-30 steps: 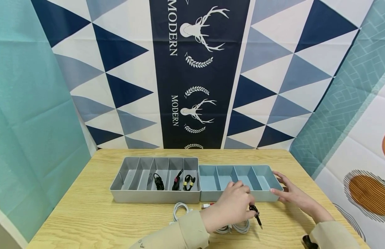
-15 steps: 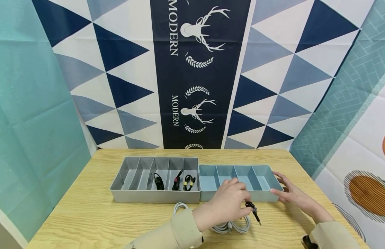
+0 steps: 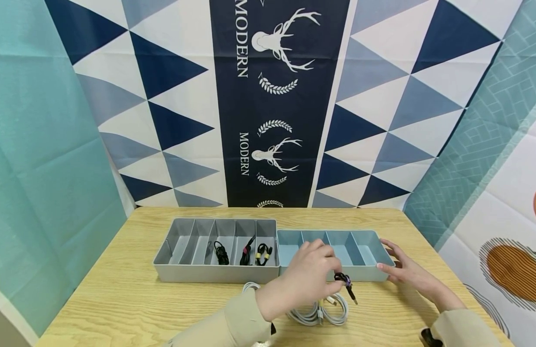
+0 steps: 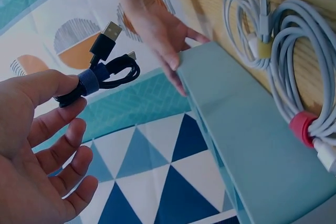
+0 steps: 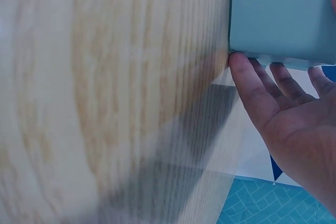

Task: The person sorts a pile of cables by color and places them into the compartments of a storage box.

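My left hand (image 3: 311, 272) pinches a short black USB cable (image 3: 346, 284) between thumb and forefinger, above the table in front of a blue divided box (image 3: 359, 273). A dark blue strap (image 4: 88, 81) binds the cable's coil, and its metal USB plug (image 4: 111, 31) sticks out. The other fingers of that hand are loosely bent. My right hand (image 3: 408, 272) holds the box's right end, thumb at the front corner and fingers against the end. Below the left hand lie coiled white cables (image 3: 337, 318), one with a yellow strap and one with a red strap.
A grey divided box (image 3: 216, 274) stands against the blue one's left end. Several of its compartments hold black cables (image 3: 246, 253). Another white cable (image 3: 250, 286) lies partly hidden behind the left forearm. A patterned cloth (image 3: 268, 96) hangs behind the wooden table (image 3: 120, 299).
My left hand has moved left and slightly away from me, carrying the black cable. More of the white cables has come into view. The right hand stays at the box.
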A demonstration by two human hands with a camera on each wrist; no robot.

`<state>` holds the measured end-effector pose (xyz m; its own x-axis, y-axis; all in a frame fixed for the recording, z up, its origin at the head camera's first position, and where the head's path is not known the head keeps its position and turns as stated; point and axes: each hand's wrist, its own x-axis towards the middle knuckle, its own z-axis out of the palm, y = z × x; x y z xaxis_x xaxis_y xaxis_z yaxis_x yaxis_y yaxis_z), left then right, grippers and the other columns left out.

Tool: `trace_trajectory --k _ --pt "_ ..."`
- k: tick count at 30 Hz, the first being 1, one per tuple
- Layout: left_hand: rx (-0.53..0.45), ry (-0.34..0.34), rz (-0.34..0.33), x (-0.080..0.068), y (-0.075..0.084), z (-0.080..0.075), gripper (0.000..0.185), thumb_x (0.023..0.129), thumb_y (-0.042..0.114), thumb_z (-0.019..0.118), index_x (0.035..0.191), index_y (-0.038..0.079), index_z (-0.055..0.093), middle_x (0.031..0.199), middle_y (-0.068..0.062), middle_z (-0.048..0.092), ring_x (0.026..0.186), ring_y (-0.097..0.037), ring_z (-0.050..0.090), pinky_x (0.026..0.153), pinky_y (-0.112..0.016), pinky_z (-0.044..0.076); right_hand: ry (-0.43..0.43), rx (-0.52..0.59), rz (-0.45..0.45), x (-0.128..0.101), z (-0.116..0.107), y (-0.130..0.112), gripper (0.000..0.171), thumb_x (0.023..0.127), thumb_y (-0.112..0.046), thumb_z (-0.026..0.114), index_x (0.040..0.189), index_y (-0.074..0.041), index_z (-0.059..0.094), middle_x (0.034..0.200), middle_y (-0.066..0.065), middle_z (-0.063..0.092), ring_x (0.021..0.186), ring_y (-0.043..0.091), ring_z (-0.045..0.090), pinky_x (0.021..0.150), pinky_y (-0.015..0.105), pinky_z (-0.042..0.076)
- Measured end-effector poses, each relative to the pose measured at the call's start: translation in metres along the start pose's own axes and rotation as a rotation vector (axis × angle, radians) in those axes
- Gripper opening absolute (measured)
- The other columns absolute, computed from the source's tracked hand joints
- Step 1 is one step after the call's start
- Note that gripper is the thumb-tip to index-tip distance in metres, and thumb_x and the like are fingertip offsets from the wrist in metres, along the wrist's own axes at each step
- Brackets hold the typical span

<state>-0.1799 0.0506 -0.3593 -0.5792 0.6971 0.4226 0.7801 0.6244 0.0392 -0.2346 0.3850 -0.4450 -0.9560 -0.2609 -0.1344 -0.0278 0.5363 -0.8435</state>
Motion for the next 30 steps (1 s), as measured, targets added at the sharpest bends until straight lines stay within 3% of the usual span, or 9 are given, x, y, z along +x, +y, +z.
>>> trace_trajectory --k 6,24,30 --pt "0.012 0.068 -0.012 -0.003 -0.005 -0.008 0.015 0.083 0.044 0.068 0.088 0.03 0.07 0.091 0.015 0.056 0.09 -0.005 0.046 0.075 -0.02 0.035 0.001 -0.009 -0.006 0.0 0.0 0.001 0.081 0.096 -0.024 0.055 0.152 -0.014 -0.004 0.148 0.037 0.002 0.128 0.059 0.024 0.081 0.038 0.051" --pt "-0.042 0.167 -0.078 -0.011 -0.026 -0.036 0.013 0.082 0.039 0.071 0.088 0.026 0.071 0.089 0.013 0.057 0.095 -0.008 0.049 0.085 -0.03 0.042 -0.001 -0.014 0.003 0.0 0.0 0.0 0.081 0.096 -0.024 0.054 0.152 -0.014 -0.004 0.148 0.037 0.002 0.129 0.06 0.02 0.084 0.042 0.05" --pt "-0.049 0.218 -0.081 -0.015 -0.034 -0.045 0.014 0.08 0.038 0.073 0.086 0.025 0.071 0.088 0.012 0.057 0.093 -0.009 0.049 0.08 -0.028 0.04 -0.003 -0.014 0.002 0.0 0.0 -0.001 0.082 0.096 -0.025 0.055 0.152 -0.014 -0.004 0.148 0.037 0.002 0.129 0.06 0.019 0.083 0.04 0.05"
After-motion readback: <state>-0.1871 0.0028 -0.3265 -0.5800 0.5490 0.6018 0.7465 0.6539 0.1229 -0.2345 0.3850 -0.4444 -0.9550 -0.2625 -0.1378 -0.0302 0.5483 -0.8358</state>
